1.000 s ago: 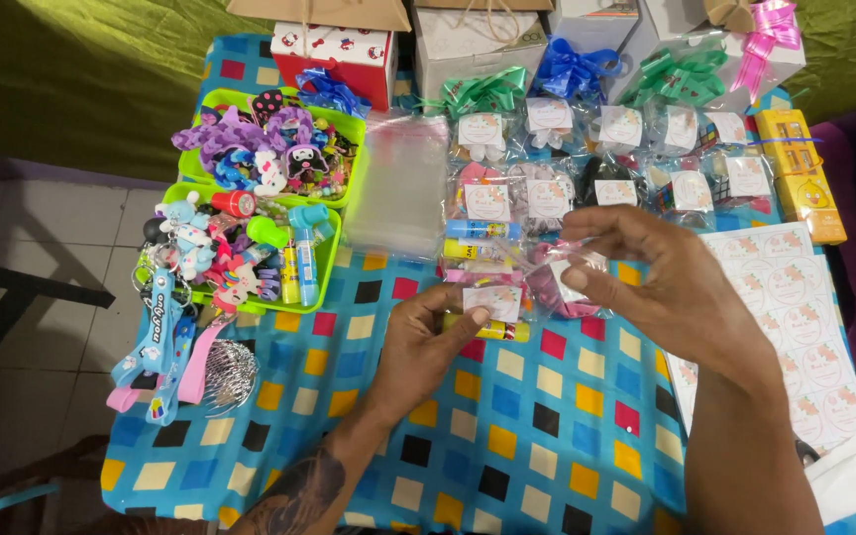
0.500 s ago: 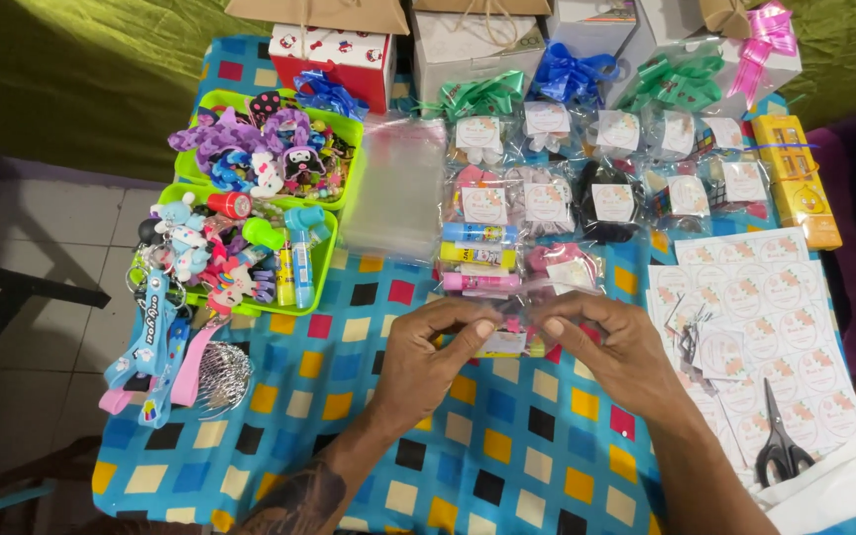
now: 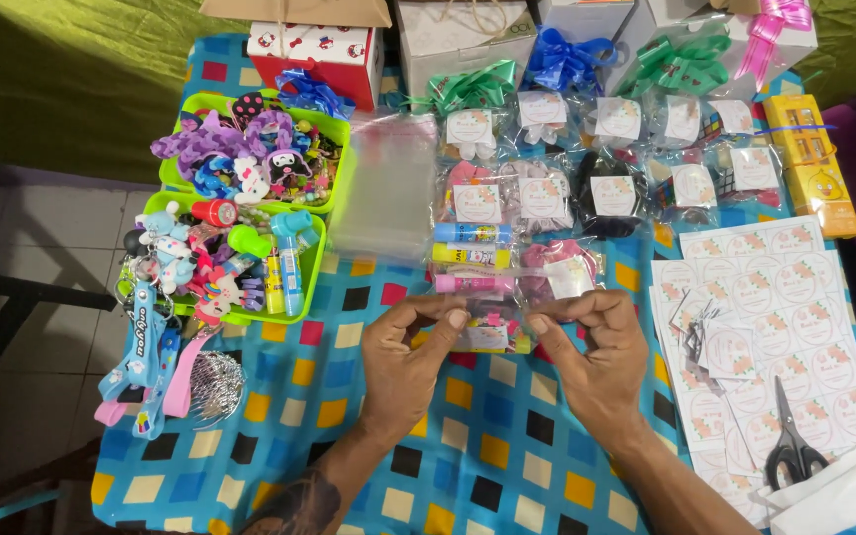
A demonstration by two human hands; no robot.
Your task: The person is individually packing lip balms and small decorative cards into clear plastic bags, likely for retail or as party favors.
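Observation:
My left hand and my right hand pinch the two upper corners of a small clear plastic bag that holds colourful little items. The bag hangs between my fingertips just above the blue chequered tablecloth. Right behind it lie three marker-like tubes, blue, yellow and pink, and a filled pink packet. A stack of empty clear bags lies further back on the left.
Two green trays of toys and keychains stand at the left, lanyards beside them. Rows of labelled packets, ribbon bows and boxes fill the back. Round-sticker sheets and black scissors lie at the right.
My right hand has come down from above the packets to the bag. Both hands now pinch its top corners, closer to me than before.

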